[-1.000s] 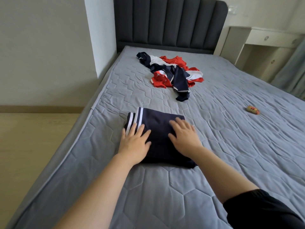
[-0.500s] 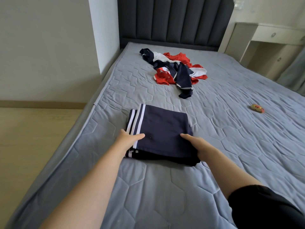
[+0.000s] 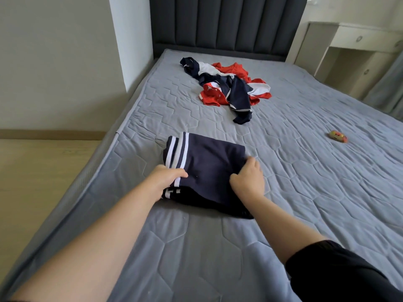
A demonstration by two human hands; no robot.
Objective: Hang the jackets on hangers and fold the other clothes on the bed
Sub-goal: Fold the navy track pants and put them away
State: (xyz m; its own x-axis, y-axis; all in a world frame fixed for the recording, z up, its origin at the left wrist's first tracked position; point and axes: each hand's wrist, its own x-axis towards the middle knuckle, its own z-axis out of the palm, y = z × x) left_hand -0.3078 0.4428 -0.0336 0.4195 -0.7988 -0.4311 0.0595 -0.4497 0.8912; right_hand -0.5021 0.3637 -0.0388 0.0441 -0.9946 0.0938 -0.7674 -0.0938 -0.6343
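A folded navy garment with white stripes along its left edge lies on the grey quilted bed. My left hand grips its near left corner, thumb on top and fingers underneath. My right hand grips the garment's right side, fingers curled over the edge. The near edge of the garment is lifted slightly off the mattress. Farther up the bed lies a crumpled heap of red, navy and white clothes.
A small yellow and red toy lies on the bed at the right. The dark padded headboard stands at the far end, a white desk to its right. Wooden floor runs along the bed's left edge.
My hands went from pressing flat on top of the folded garment to gripping its left corner and right side. Its near edge has risen a little.
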